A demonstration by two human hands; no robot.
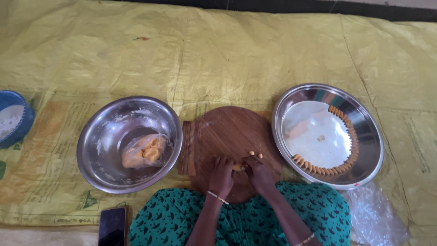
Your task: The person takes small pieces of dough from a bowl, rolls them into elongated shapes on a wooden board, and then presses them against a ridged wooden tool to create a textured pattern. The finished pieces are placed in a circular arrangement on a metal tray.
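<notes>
Yellow sheeting covered the floor beneath a round wooden board (227,132). Both hands met at its near edge, the left hand (221,175) and right hand (258,174) pinching a small dough piece (236,167) between their fingertips, equally near.

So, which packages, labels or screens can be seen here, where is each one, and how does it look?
Phone: bottom edge, left of the person's knees, flat on the mat; dark rectangle, screen off.
Clear plastic bag: inside the steel bowl on the left; crumpled, wrapped around orange dough.
Loose plastic sheet: lower right, below the steel tray; transparent, crumpled.
Yellow woven mat: under everything; faded green print, shaped like sack markings.
</notes>
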